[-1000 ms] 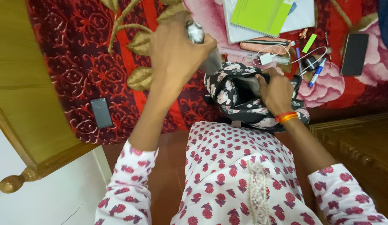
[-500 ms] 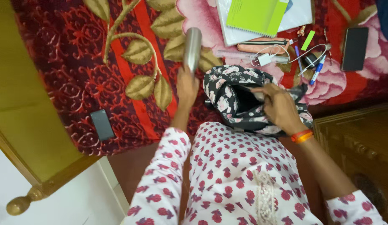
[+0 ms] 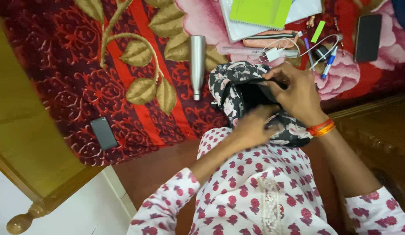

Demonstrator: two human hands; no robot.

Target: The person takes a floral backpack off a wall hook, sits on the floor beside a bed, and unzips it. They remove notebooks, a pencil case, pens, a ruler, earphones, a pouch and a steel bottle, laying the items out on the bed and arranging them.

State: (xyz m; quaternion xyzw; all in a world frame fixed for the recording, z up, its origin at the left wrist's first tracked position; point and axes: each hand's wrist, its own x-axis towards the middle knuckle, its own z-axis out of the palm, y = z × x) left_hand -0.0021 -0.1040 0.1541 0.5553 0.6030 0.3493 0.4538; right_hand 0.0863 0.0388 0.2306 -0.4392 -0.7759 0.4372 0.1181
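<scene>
Now that the steel bottle (image 3: pixel 197 65) lies on the red bedspread (image 3: pixel 72 74) left of the floral bag (image 3: pixel 237 87), the left hand (image 3: pixel 250 128), fingers loosely curled and empty, has come back to the bag; the right hand (image 3: pixel 296 93) pinches its opening wide.

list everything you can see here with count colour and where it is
bag: 1, black with pale flowers, on the bedspread edge, both hands on it
bottle: 1, silver, lying left of the bag
phones: 2, dark, one at left, one top right
notebook: 1, green, top centre
pencil pouch: 1, peach, below the notebook
charger: 1, white, with cable
pen: 1, blue, right of the charger
bedspread: 1, dark red, floral
left hand: at the bag's near edge
right hand: gripping the bag's opening
</scene>
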